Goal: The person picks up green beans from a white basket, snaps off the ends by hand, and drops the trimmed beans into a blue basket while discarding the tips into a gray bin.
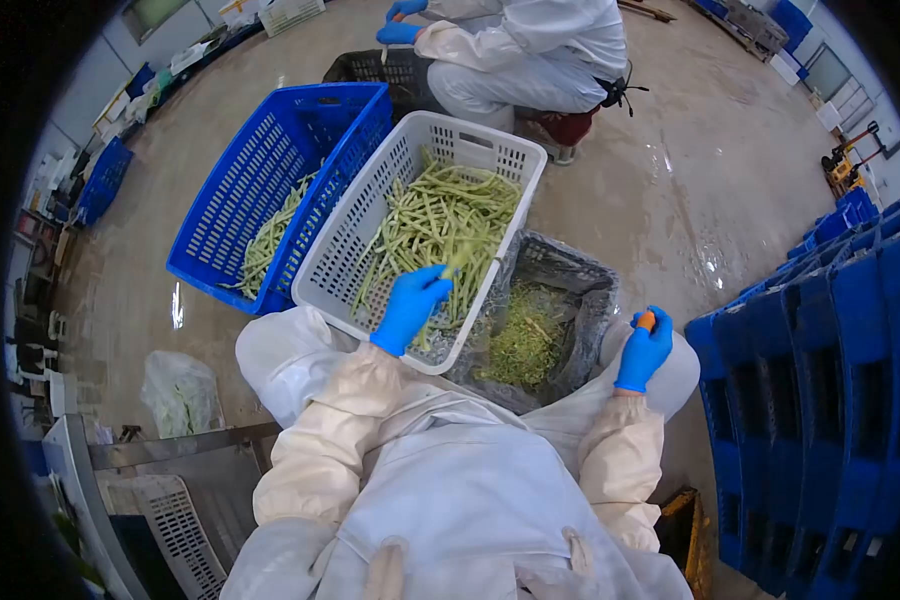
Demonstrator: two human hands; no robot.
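My left hand (pixel 410 308), in a blue glove, is over the near part of a white perforated basket (pixel 322 262). Its fingers are closed on a pale green stalk (pixel 458 262), blurred at its upper end. Beneath lies a heap of long, thin green stalks (pixel 435 215). By my right knee, my right hand (pixel 645 352), gloved in blue too, is closed around a small tool with an orange handle (pixel 647 321); the rest of that tool is hidden. Between the two hands stands a bin lined with dark plastic (pixel 580 275), holding green scraps (pixel 523 340).
A blue basket (pixel 270 150) with more stalks adjoins the white one. Beyond it, a person in white (pixel 530 50) sits by a black crate (pixel 405 80). Stacked blue pallets (pixel 810 380) rise at right. A clear plastic bag (pixel 182 393) lies at left.
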